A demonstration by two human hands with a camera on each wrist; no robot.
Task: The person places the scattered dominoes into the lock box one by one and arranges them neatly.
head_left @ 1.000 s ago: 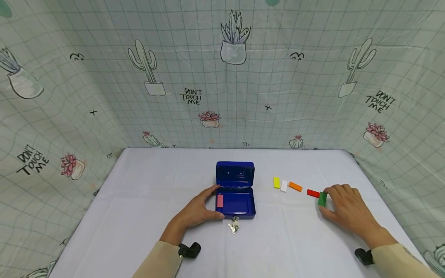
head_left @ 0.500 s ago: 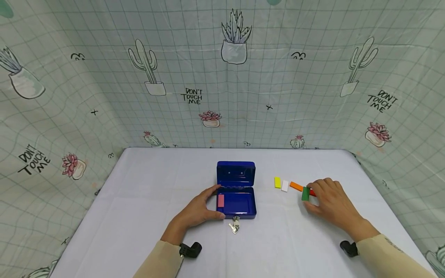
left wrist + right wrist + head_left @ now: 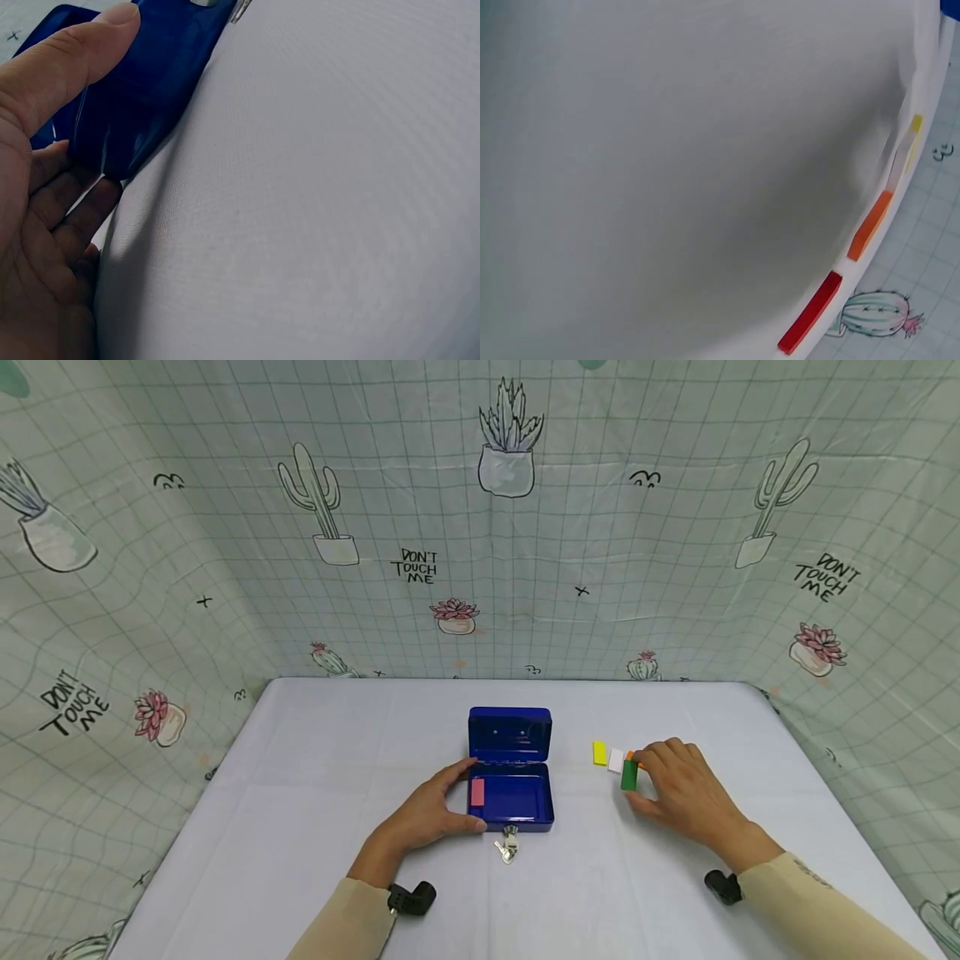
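Note:
A blue metal cash box [image 3: 532, 827] stands with its lid raised, a pink block [image 3: 477, 792] lying inside along the left wall. Keys [image 3: 506, 850] hang from the lock at its front. My left hand [image 3: 427, 814] holds the box by its left side, thumb at the front corner and fingers toward the back. In the left wrist view the thumb [image 3: 82, 52] overlaps the blue wall. Between thumb and fingers, my right hand [image 3: 686, 785] pinches a green block [image 3: 628, 775], right of the box. The right wrist view does not show that hand.
Right of the box lie a yellow block [image 3: 599, 752], a white block [image 3: 615, 761] and a partly covered orange block [image 3: 630, 756]. A red block [image 3: 810, 313] shows in the right wrist view, hidden behind the right hand from the head. A patterned cloth [image 3: 570, 543] hangs behind the table.
My right hand has moved left with the green block, passing in front of the red block toward the orange one. The left hand stays on the cash box.

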